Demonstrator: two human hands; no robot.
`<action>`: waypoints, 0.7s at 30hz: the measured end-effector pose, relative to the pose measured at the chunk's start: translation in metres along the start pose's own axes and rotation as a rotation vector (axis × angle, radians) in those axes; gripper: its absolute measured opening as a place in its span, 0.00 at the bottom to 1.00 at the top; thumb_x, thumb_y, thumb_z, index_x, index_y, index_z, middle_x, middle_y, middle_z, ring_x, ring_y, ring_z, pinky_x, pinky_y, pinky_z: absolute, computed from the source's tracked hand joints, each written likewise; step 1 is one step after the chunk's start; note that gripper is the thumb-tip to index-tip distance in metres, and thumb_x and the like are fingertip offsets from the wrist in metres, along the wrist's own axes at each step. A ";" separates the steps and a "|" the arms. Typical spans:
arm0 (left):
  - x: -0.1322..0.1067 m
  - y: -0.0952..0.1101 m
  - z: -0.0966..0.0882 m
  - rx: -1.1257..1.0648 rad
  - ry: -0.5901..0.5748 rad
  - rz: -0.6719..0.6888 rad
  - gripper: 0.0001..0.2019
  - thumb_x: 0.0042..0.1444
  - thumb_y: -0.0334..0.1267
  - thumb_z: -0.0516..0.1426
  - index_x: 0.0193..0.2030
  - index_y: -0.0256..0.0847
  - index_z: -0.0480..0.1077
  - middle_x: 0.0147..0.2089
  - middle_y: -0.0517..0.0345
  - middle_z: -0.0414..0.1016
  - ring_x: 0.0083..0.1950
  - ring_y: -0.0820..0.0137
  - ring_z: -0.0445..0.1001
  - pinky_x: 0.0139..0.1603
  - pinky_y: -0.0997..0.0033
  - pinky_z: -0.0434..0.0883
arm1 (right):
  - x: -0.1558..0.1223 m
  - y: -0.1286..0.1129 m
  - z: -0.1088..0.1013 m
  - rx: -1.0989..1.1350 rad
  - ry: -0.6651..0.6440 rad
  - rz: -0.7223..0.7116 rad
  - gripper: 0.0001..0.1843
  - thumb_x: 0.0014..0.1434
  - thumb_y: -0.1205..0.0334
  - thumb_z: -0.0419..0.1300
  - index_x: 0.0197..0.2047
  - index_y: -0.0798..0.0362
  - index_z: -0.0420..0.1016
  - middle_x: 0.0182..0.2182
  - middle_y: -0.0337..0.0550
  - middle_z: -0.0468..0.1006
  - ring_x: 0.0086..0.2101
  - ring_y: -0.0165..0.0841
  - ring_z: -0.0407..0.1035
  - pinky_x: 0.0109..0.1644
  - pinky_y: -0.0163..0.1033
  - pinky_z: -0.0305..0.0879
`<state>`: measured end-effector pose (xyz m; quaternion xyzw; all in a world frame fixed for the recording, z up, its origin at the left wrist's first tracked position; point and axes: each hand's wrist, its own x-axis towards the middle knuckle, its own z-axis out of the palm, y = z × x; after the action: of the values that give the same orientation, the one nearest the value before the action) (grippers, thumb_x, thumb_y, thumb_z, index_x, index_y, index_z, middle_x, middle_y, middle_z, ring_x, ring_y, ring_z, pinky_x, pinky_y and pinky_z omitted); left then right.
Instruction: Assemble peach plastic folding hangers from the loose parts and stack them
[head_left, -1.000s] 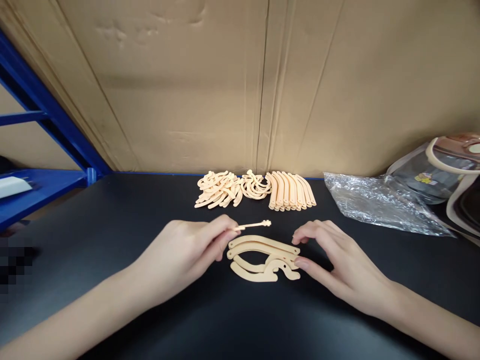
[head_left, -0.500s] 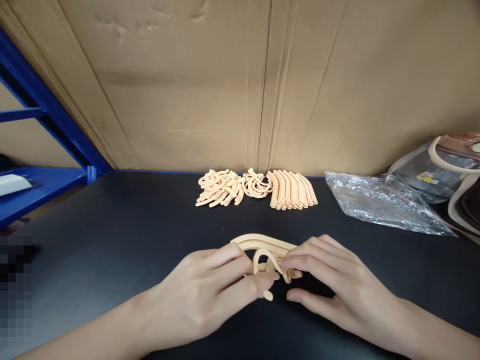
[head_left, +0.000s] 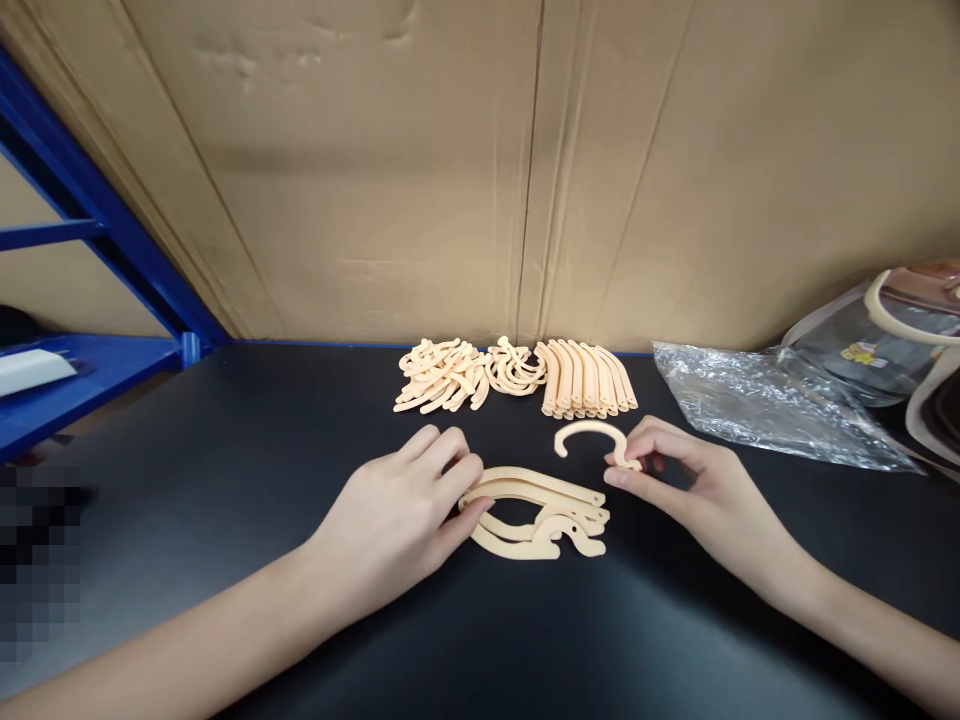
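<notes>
A blue shelf stands far left of the left fingers. The left hand has its thumb and forefinger slightly apart at the left ends of some curved wooden strips; I cannot tell whether they grip. Beyond those fingertips lies a loose pile of wooden pieces, then a small heap of hooks and a stack of strips. Between the hands, just left of the right fingertips, a wooden hook hangs above the table, its lower end pinched by the right hand, thumb against fingers. Beyond the right fingers lies a plastic bag.
</notes>
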<state>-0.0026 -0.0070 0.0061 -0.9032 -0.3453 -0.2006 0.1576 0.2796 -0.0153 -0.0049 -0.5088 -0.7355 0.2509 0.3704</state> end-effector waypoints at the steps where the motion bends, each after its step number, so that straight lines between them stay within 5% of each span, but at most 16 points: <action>1: 0.000 -0.002 0.002 -0.004 -0.018 -0.009 0.09 0.64 0.38 0.52 0.32 0.40 0.64 0.34 0.58 0.68 0.33 0.69 0.64 0.25 0.72 0.58 | 0.002 0.003 0.000 0.022 0.013 0.041 0.15 0.58 0.48 0.62 0.28 0.50 0.70 0.30 0.39 0.71 0.32 0.32 0.65 0.36 0.38 0.62; 14: 0.000 -0.001 0.002 -0.088 -0.145 0.029 0.08 0.64 0.38 0.51 0.35 0.40 0.65 0.34 0.59 0.67 0.32 0.71 0.65 0.25 0.73 0.58 | 0.007 0.010 0.003 0.307 -0.007 0.157 0.14 0.55 0.49 0.65 0.31 0.51 0.73 0.30 0.39 0.75 0.34 0.33 0.71 0.40 0.38 0.67; 21: 0.001 0.006 -0.004 -0.214 -0.101 -0.242 0.10 0.66 0.41 0.49 0.35 0.41 0.64 0.31 0.62 0.68 0.29 0.74 0.66 0.25 0.76 0.58 | 0.008 0.008 0.004 0.330 0.010 0.163 0.13 0.54 0.51 0.67 0.36 0.52 0.77 0.33 0.41 0.78 0.35 0.34 0.73 0.43 0.39 0.69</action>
<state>0.0010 -0.0122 0.0087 -0.8755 -0.4357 -0.2082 0.0177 0.2794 -0.0050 -0.0108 -0.5004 -0.6387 0.3949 0.4310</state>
